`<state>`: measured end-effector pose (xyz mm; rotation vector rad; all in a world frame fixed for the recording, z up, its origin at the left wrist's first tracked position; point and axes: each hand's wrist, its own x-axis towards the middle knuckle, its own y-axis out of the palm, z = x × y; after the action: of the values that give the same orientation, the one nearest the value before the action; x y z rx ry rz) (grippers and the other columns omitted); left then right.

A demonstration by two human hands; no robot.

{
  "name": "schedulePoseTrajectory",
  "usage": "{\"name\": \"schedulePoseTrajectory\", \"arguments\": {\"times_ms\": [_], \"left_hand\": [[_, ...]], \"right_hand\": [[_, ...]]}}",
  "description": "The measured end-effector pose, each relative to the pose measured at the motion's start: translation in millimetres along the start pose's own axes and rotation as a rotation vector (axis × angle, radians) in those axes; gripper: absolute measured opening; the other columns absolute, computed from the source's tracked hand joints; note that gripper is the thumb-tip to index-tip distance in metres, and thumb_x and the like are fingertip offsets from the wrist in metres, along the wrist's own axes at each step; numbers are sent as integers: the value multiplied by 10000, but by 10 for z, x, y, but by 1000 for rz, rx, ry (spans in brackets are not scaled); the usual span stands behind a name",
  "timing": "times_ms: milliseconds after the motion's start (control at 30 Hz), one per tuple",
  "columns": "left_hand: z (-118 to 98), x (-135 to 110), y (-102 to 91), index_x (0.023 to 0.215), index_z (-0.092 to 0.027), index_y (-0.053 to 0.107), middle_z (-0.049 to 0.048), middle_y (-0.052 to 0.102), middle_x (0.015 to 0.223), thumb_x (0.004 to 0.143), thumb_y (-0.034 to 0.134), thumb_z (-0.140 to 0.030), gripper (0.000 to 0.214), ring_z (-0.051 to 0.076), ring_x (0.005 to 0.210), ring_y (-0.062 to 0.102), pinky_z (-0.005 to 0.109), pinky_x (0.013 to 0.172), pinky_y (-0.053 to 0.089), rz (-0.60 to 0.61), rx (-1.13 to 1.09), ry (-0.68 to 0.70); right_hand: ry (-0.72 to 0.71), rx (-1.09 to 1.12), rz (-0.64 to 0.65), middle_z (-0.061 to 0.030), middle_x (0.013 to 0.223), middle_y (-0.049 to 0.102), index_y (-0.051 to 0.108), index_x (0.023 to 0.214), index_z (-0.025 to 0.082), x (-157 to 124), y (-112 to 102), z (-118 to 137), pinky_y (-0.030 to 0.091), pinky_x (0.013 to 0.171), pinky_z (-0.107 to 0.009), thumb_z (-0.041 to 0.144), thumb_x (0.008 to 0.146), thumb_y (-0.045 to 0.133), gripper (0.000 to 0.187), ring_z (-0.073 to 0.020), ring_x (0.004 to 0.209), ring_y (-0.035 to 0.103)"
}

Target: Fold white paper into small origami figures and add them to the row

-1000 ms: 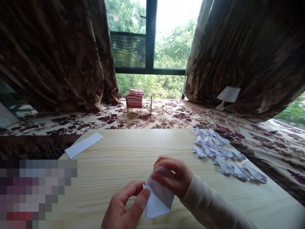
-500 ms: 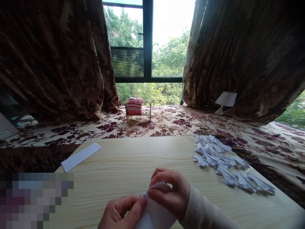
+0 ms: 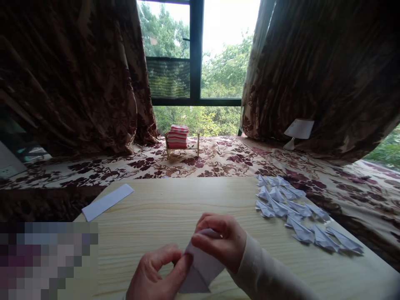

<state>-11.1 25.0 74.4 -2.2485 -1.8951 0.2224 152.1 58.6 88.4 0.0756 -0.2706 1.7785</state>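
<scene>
Between both hands, above the near part of the pale wooden table (image 3: 150, 208), is a sheet of white paper (image 3: 204, 260) with a fold across it. My left hand (image 3: 161, 268) pinches its left edge between thumb and forefinger. At the upper right, my right hand (image 3: 223, 241) grips the paper, its fingers curled behind and the thumb in front. Several folded paper shapes (image 3: 276, 208) with pointed ends lie in rows on the right side of the table. A flat strip of white paper (image 3: 108, 203) rests at the far left.
Behind the table is a ledge covered in flowered cloth (image 3: 225, 160). On it stand a small wooden rack (image 3: 198, 146) with folded red-and-white striped cloths (image 3: 178, 136) and a small white lamp (image 3: 299, 129). Patterned curtains (image 3: 300, 71) flank the window. Blurred blocks hide the lower left corner.
The paper between my hands has tilted, so its fold and lower edge now show. My right hand is slightly higher. The whole view has shifted a little.
</scene>
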Motion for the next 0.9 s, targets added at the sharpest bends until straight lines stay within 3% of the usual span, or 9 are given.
{"name": "schedulePoseTrajectory", "arguments": {"times_ms": [100, 200, 433, 600, 733, 833, 900], "left_hand": [[-6, 100, 47, 582, -174, 679, -25, 564, 532, 641, 662, -366, 201, 128, 566, 495, 189, 523, 382, -274, -190, -10], [-30, 205, 139, 592, -177, 690, -44, 558, 485, 590, 712, -336, 161, 111, 531, 475, 181, 500, 372, -441, -349, -27], [-23, 267, 204, 655, -174, 699, -32, 625, 526, 497, 774, -331, 236, 127, 594, 558, 176, 567, 430, -427, -528, -55], [147, 237, 100, 476, -146, 616, -48, 511, 431, 571, 732, -359, 261, 63, 475, 438, 152, 496, 356, -306, -462, -99], [244, 215, -7, 442, -147, 563, -42, 465, 427, 640, 667, -401, 339, 73, 459, 421, 181, 482, 352, -168, -410, -160], [262, 134, -99, 496, -172, 573, -26, 525, 490, 703, 600, -416, 321, 111, 534, 503, 201, 545, 400, -291, -81, -27], [280, 37, -113, 706, -204, 643, -20, 625, 663, 739, 580, -353, 165, 136, 684, 574, 206, 653, 433, -454, 219, 241]], "right_hand": [[65, 125, -31, -3, 597, 534, 604, 715, 128, 77, -72, -52, 391, 505, -220, 458, 691, 597, 331, -102, 549, 475], [137, 181, 73, 1, 562, 521, 581, 716, 124, 89, -44, -193, 376, 459, -214, 562, 654, 606, 443, -91, 498, 453], [98, 213, 117, 56, 461, 392, 545, 625, 139, 34, 51, -353, 237, 405, -208, 551, 665, 611, 419, -56, 425, 313], [138, 248, 182, 67, 461, 345, 527, 601, 137, 13, 4, -303, 173, 409, -216, 545, 654, 613, 421, -47, 428, 255], [173, 207, 234, 68, 460, 334, 501, 573, 140, -6, -8, -348, 172, 408, -212, 547, 677, 580, 427, -47, 428, 253], [187, 154, 248, 67, 450, 326, 512, 563, 139, -33, -39, -441, 184, 407, -207, 514, 697, 561, 401, -49, 427, 261], [213, 72, 234, 61, 458, 333, 532, 557, 132, -65, -69, -526, 194, 416, -208, 476, 688, 565, 370, -55, 442, 278]]}}
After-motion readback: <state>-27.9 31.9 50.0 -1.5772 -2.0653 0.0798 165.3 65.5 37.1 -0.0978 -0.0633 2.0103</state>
